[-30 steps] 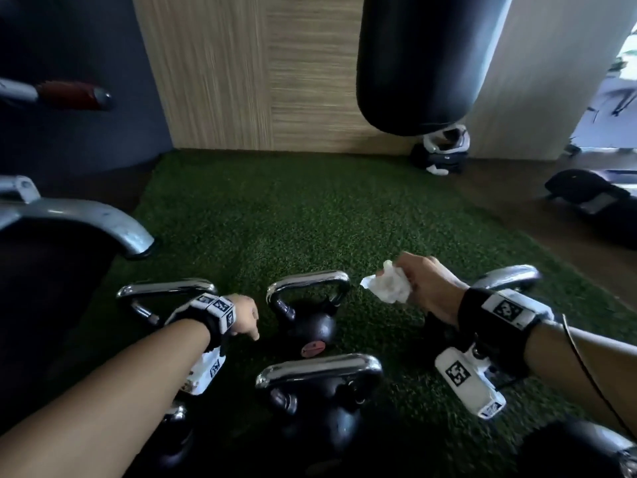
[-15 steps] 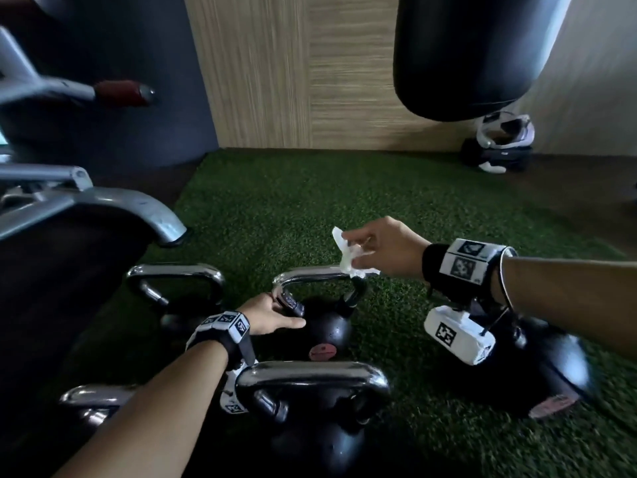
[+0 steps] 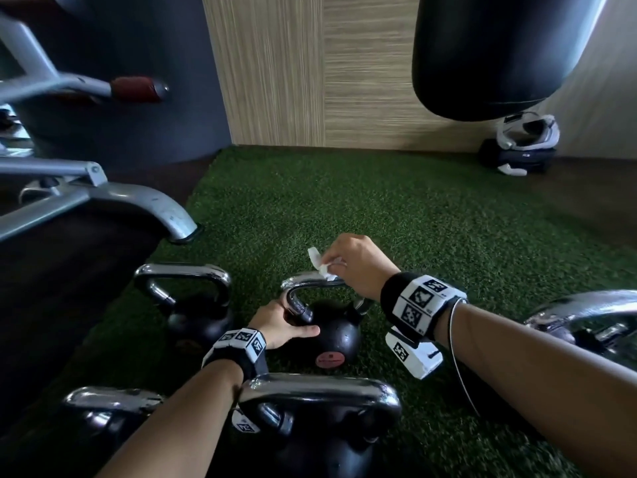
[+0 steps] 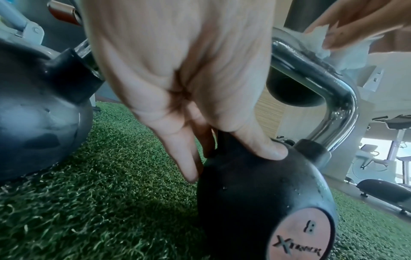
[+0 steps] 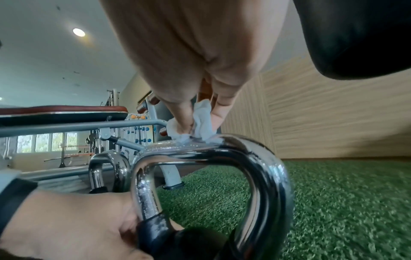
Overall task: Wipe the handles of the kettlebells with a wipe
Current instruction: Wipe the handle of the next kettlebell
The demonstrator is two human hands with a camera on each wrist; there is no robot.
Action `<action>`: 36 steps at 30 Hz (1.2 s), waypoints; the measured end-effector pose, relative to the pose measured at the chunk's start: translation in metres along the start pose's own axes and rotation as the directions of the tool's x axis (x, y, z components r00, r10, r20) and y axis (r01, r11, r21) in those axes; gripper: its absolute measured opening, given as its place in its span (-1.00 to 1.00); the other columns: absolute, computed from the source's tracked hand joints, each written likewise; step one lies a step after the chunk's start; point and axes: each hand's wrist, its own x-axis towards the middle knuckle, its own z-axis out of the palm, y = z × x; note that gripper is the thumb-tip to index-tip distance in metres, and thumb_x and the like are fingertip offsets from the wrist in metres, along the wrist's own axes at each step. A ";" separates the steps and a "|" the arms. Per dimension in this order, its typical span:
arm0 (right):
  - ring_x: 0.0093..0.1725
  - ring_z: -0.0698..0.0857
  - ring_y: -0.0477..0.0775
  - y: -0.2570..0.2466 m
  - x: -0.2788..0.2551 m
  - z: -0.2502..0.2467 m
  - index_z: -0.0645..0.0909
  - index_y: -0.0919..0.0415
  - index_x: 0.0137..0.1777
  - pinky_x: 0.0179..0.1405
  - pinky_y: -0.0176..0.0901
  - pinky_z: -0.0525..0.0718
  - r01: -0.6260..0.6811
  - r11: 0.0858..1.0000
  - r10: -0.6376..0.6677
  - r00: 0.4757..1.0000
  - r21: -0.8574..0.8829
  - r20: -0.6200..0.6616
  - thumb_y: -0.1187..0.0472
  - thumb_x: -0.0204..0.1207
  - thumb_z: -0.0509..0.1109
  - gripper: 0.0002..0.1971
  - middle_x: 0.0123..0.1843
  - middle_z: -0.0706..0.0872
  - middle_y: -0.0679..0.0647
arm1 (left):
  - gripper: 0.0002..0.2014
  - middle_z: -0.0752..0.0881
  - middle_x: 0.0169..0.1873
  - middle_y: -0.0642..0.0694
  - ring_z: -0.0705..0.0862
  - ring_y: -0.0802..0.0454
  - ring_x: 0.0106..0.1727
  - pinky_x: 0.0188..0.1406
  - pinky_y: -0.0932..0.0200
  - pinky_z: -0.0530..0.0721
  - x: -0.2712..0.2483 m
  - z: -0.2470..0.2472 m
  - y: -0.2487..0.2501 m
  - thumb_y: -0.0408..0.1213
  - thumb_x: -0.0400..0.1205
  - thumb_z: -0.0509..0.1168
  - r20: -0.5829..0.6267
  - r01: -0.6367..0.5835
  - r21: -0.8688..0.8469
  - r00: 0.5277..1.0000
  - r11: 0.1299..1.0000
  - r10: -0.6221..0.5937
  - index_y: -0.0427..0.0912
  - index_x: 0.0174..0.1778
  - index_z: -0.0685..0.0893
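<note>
The middle kettlebell (image 3: 336, 334) (image 4: 255, 193) is a black ball with a chrome handle (image 3: 303, 282) (image 5: 255, 158), standing on green turf. My right hand (image 3: 348, 260) (image 5: 200, 114) pinches a crumpled white wipe (image 3: 322, 267) (image 5: 200, 126) (image 4: 347, 54) and presses it onto the top bar of that handle. My left hand (image 3: 279, 326) (image 4: 231, 158) holds the kettlebell at the foot of the handle's left leg. Its thumb lies on the ball and its fingers reach behind the leg.
Other chrome-handled kettlebells stand at back left (image 3: 193, 305), front (image 3: 320, 426), front left (image 3: 110, 408) and right (image 3: 586, 322). A grey machine leg (image 3: 155, 208) meets the turf edge at left. A black punching bag (image 3: 489, 53) hangs at the back right.
My right hand carried the wipe leftward and down onto the middle kettlebell's handle. My left hand moved forward and took hold at the handle's left base.
</note>
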 end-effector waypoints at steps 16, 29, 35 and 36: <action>0.07 0.80 -0.02 0.031 -0.027 -0.011 0.82 0.14 0.08 0.15 -0.17 0.80 -0.157 0.979 0.155 0.988 -0.127 -0.025 0.50 0.62 0.38 -0.72 0.13 0.79 0.02 | -0.08 0.74 0.29 0.03 0.70 0.05 0.33 0.39 0.17 0.61 -0.007 0.003 0.003 0.52 0.11 0.53 0.008 0.015 -0.051 1.000 0.999 -0.015 0.02 0.31 0.70; -0.21 0.74 -0.09 0.077 -0.036 -0.003 0.84 0.14 -0.17 -0.29 -0.51 0.59 -0.364 0.883 0.412 0.904 0.297 -0.117 0.34 0.34 0.73 -0.84 -0.21 0.80 -0.05 | -0.47 0.76 0.16 0.11 0.70 0.10 0.27 0.36 0.22 0.57 -0.011 0.001 0.002 0.26 0.35 0.63 -0.006 -0.033 -0.074 0.999 0.997 0.033 0.11 0.12 0.69; -0.13 0.83 0.18 0.101 -0.049 0.037 0.75 0.45 0.08 -0.15 -0.01 0.85 -0.622 0.368 0.631 0.713 0.691 0.306 0.55 0.40 0.63 -0.74 -0.04 0.86 0.29 | -0.46 0.72 0.20 0.09 0.67 0.08 0.31 0.41 0.22 0.55 -0.011 0.000 0.005 0.23 0.36 0.65 0.005 -0.026 -0.061 1.000 0.998 0.026 0.10 0.15 0.69; -0.18 0.84 0.17 0.099 -0.052 0.046 0.73 0.47 0.07 -0.26 -0.09 0.85 -0.619 0.250 0.625 0.691 0.745 0.364 0.59 0.43 0.58 -0.77 -0.08 0.87 0.29 | -0.50 0.73 0.19 0.09 0.68 0.09 0.29 0.40 0.21 0.57 -0.011 -0.001 0.006 0.23 0.35 0.65 0.008 -0.020 -0.047 1.000 0.999 0.020 0.14 0.10 0.69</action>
